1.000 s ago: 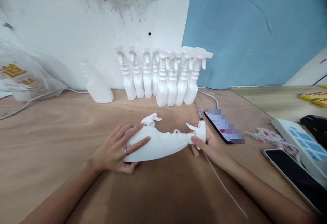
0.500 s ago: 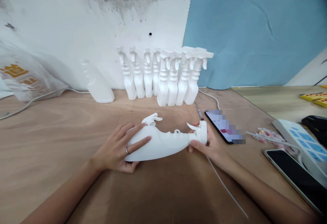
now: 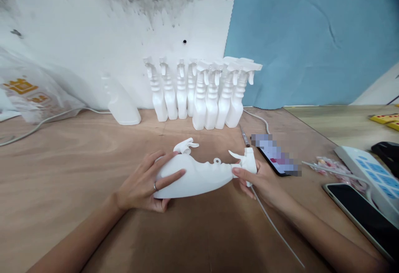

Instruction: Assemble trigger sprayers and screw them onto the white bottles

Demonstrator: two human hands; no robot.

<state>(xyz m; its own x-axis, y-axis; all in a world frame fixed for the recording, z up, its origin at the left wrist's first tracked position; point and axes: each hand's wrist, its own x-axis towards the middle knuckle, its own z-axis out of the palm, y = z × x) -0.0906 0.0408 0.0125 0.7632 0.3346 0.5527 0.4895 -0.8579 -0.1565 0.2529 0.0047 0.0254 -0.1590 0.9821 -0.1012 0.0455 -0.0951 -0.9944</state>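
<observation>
A white spray bottle lies on its side above the table, its base to the left and its neck to the right. My left hand is closed around the base end, a ring on one finger. At the neck, my right hand grips the white trigger sprayer, thumb against its collar. Whether the collar is fully seated cannot be made out. Just behind the bottle lies a second trigger sprayer, partly hidden. A small white ring shows beside the neck. From under my right hand a thin white tube runs to the lower right.
Several white spray bottles with sprayers stand near the wall. A bottle without a sprayer stands left of them, near a plastic bag. On the right are a pen-like tool, two phones, a power strip and a cable.
My right hand has shifted its hold on the sprayer, with the fingers now lower and more visible beneath it. The left hand and the bottle stay nearly where they were.
</observation>
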